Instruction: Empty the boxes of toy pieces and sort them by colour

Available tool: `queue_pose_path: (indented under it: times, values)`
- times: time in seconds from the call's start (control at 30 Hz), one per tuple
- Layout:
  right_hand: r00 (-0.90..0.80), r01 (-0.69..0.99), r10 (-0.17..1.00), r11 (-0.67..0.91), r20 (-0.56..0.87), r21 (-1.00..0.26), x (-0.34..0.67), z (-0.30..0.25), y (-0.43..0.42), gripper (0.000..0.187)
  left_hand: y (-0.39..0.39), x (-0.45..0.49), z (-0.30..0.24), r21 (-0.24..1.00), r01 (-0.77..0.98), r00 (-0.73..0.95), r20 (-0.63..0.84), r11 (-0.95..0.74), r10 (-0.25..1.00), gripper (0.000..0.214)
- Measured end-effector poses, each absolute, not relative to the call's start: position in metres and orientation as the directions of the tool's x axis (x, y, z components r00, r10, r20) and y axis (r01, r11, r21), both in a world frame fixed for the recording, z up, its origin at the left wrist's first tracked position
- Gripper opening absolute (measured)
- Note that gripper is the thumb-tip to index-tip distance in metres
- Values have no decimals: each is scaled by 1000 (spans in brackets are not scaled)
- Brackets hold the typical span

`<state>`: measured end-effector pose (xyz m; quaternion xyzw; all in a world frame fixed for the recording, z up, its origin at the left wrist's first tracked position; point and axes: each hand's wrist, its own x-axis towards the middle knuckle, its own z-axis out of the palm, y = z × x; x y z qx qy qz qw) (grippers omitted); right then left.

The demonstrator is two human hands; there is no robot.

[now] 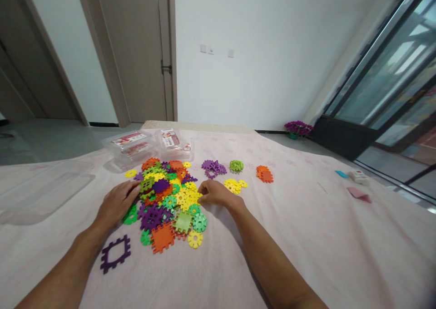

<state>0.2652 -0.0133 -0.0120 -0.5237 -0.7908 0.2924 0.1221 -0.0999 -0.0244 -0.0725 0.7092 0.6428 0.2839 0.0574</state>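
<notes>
A heap of flat plastic interlocking pieces (166, 195) in yellow, green, purple and orange lies on a pink cloth (306, 236). My left hand (117, 202) rests on the heap's left edge, fingers curled loosely over green and orange pieces. At the heap's right edge, my right hand (214, 193) has its fingertips pinched at a yellow piece (190, 198). Small sorted groups lie beyond: purple (213, 167), green (236, 165), yellow (235, 185) and orange (265, 174). A purple frame piece (116, 253) lies alone near my left forearm.
Two clear plastic boxes with labels (132, 146) (173, 143) stand behind the heap. A clear lid or tray (41, 188) lies at the left. Small blue, white and pink items (356, 184) sit at the right. A door, wall and glass sliding doors are behind.
</notes>
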Motion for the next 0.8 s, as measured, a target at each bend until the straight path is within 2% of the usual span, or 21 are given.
queue_pose_path:
  times: [0.1, 0.3, 0.4, 0.53, 0.7, 0.8]
  values:
    - [-410, 763, 907, 286, -92, -580, 262, -14, -15, 24, -24, -100, -73, 446, 880, 9, 324, -161, 946, 56]
    - [-388, 641, 912, 165, -131, -750, 282, -15, -3, 14, -24, -100, -72, 449, 879, 15, 310, -161, 950, 57]
    - [-331, 624, 938, 136, -103, -769, 305, -11, 5, 12, -25, -99, -71, 454, 877, 11, 302, -154, 953, 58]
    - [-193, 727, 980, 105, -56, -678, 339, 0, 7, 12, -26, -99, -71, 456, 876, 10, 309, -157, 951, 58]
    - [14, 894, 1000, -15, -6, -448, 360, 14, 3, 17, -24, -100, -72, 449, 878, 15, 321, -166, 947, 57]
    - [4, 915, 997, 25, 71, -403, 350, 17, 1, 18, -23, -101, -73, 445, 879, 14, 334, -171, 942, 56]
